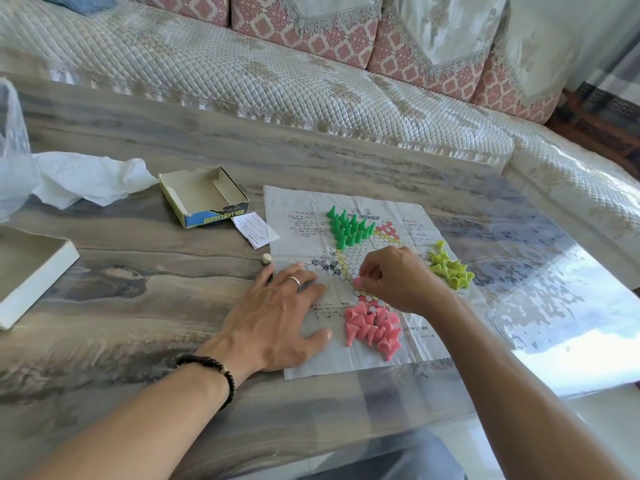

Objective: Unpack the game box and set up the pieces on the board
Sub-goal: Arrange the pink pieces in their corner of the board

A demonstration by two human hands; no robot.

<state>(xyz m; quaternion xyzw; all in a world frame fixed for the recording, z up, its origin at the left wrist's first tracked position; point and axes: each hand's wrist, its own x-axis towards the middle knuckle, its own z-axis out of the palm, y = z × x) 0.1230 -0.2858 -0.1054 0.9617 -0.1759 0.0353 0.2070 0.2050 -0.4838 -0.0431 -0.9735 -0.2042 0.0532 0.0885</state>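
Head view: right hand (398, 278) hovers over the middle of the paper board (349, 282), thumb and fingertips pinching one pink piece (357, 281) just above the printed circles. Left hand (277, 317) lies flat, fingers spread and straight, pressing the board's left half down; its little-finger side crosses the board's left edge onto the table (173, 296). Ring on one finger, dark bead bracelet (211, 367) on the wrist. Pink pile (374, 325) sits loose on the board's near part, just under the right hand and right of the left thumb, most pieces tipped over. Green pieces (348, 228) stand upright, packed together at the board's far-left part. Yellow-green pile (450, 268) lies at the board's right edge, just beyond the right wrist, mostly tipped. Board is thin, creased, lying flat; its near edge is well back from the table's near edge, with bare table between. Small paper slip (254, 230) touches the board's far-left edge. Small pale peg (266, 258) on the table just left of the board, near the left fingertips. Open box tray (204, 199) with a blue side stands beyond the slip, apart from the board. White lid (31, 275) at the left frame edge, crumpled tissue (90, 181) and clear plastic bag (12, 150) beyond it. Open tabletop right of the board, glare on it. Quilted sofa (277, 71) runs along the table's far edge.
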